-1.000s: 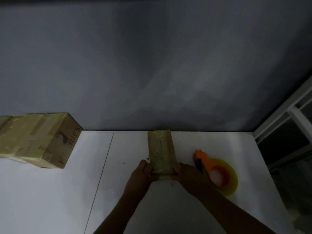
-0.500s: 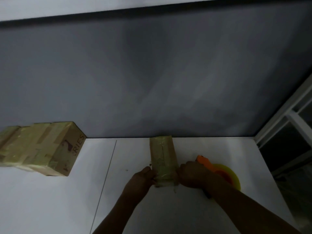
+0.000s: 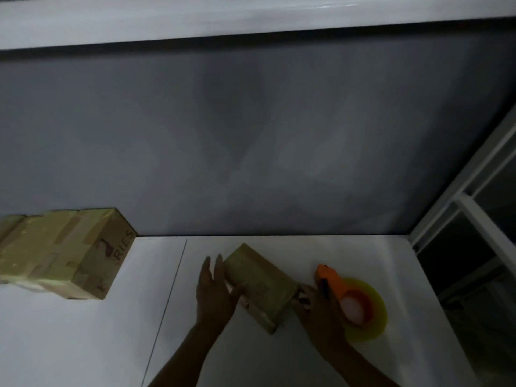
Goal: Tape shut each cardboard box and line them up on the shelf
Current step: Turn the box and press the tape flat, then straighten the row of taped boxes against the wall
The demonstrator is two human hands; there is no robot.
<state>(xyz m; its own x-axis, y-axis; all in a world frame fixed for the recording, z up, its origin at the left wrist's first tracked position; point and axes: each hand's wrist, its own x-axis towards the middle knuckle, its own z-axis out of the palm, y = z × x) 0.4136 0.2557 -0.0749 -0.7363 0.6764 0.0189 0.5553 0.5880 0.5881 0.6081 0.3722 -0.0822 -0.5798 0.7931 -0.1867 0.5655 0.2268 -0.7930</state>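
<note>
White shelf (image 3: 83,344) | left grip (image 3: 215,291) spread flat on box (image 3: 259,280) | right grip (image 3: 318,311) touching box, curl unclear

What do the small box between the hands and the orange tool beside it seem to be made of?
The small box looks like brown cardboard, largely covered in yellowish packing tape with a faint sheen. The orange tool seems to be smooth moulded plastic, evenly coloured, though the dim light leaves its finish unclear. The roll on it looks like translucent yellow tape.
</note>
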